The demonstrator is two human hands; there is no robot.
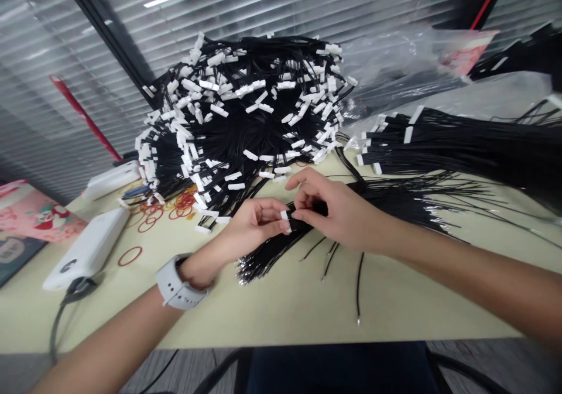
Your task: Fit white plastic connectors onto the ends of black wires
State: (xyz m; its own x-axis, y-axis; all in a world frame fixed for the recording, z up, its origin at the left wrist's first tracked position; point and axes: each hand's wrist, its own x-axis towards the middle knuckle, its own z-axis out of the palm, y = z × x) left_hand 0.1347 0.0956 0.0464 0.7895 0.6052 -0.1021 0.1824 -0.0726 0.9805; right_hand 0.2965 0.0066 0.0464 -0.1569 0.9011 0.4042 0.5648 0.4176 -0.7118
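Observation:
My left hand (250, 224), with a white watch (178, 283) on the wrist, is closed around a bundle of black wires (272, 250) that fans out toward me on the table. My right hand (329, 209) meets it from the right and pinches a small white connector (285, 214) at the top of that bundle. A few loose black wires (357, 283) with bare tips lie just below my right hand.
A big heap of black wires with white connectors (246, 113) rises behind my hands. More bundled wires (461, 145) and clear plastic bags (408, 66) lie at right. Red rubber bands (153, 212) and two white power banks (90, 247) sit at left on the pale table (285, 312).

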